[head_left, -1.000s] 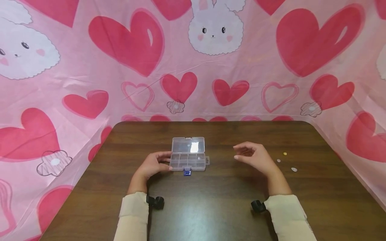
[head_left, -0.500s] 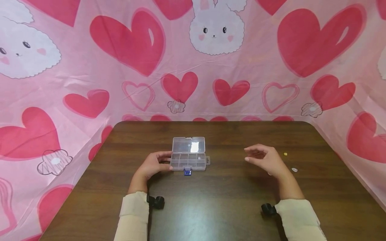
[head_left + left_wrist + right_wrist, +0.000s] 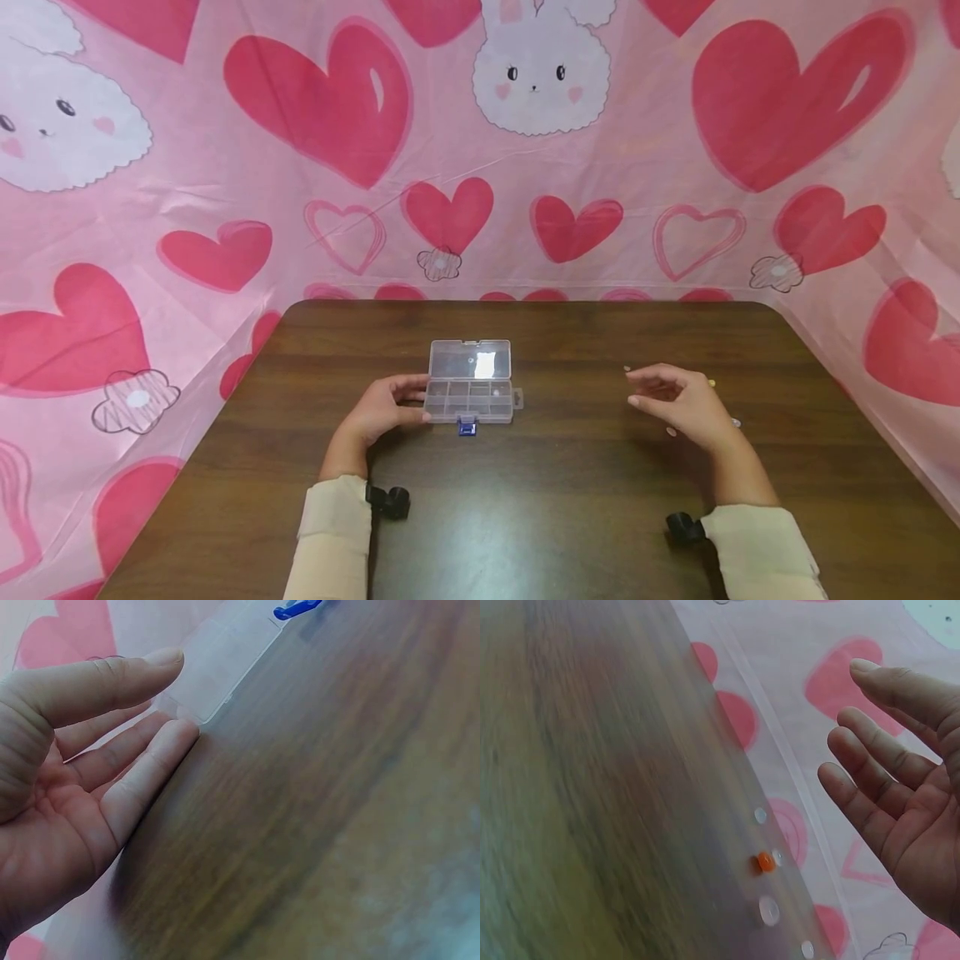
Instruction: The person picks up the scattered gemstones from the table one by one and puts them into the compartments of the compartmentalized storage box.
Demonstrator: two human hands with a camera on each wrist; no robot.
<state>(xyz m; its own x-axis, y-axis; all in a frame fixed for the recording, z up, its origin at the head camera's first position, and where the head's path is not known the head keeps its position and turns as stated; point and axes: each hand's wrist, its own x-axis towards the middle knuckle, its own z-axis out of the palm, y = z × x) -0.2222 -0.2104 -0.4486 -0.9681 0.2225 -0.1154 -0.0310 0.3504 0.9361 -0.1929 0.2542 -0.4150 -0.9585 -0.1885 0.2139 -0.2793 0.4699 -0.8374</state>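
A clear plastic compartment box [image 3: 468, 398] with a blue latch [image 3: 467, 427] lies on the table, its lid [image 3: 469, 360] raised at the back. At its left end is my left hand [image 3: 386, 410], fingertips and thumb at the edge. The left wrist view shows these fingers nearly straight against the box. My right hand [image 3: 678, 398] hovers over the right side of the table with relaxed fingers and nothing visible between them. Around it lie small pieces: a clear one [image 3: 627, 368], a pale one [image 3: 671, 432] and a yellow one [image 3: 712, 383]. An orange bead [image 3: 766, 862] appears among clear pieces in the right wrist view.
The brown wooden table [image 3: 480, 517] carries the box and the loose pieces. A pink cloth [image 3: 630, 158] with hearts and rabbits hangs behind and at both sides. Another clear piece [image 3: 737, 423] lies partly behind the right wrist.
My right hand has moved to the right, away from the box, uncovering small pieces on the table and partly covering others. My left hand and the box have stayed in place.
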